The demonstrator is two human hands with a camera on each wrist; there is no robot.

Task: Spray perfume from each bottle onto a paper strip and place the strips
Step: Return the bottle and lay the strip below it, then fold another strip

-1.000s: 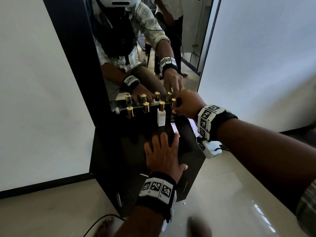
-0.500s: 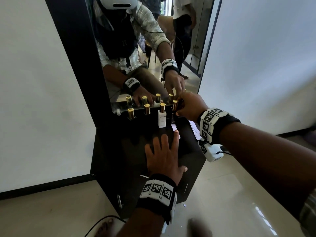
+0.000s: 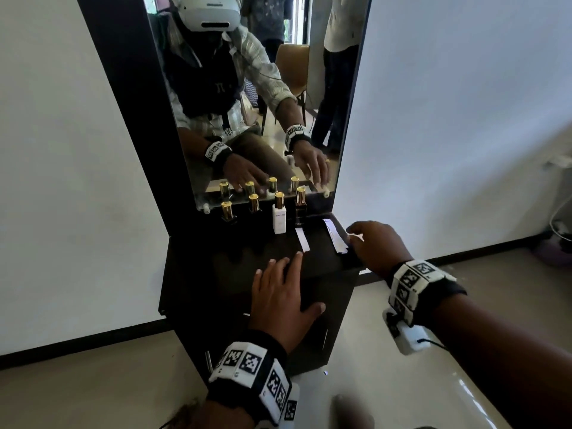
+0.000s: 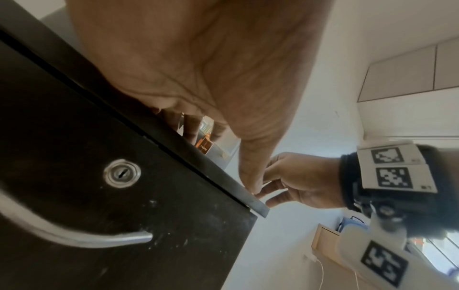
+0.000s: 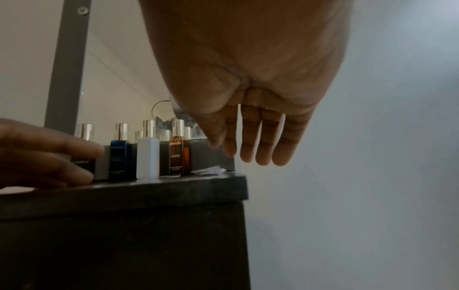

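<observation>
Left hand (image 3: 280, 297) flat, fingers straight, on cabinet (image 3: 216, 267) front edge. Right hand (image 3: 376, 246) slack, empty, over strips (image 3: 334, 235) at right edge. Bottles (image 3: 279, 216) line back edge. Risk: strips brushed overboard.

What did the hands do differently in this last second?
The right hand let go of the amber bottle by the mirror and drew back to the paper strips at the cabinet's right edge. The left hand stayed flat on top; bottles unmoved.
</observation>
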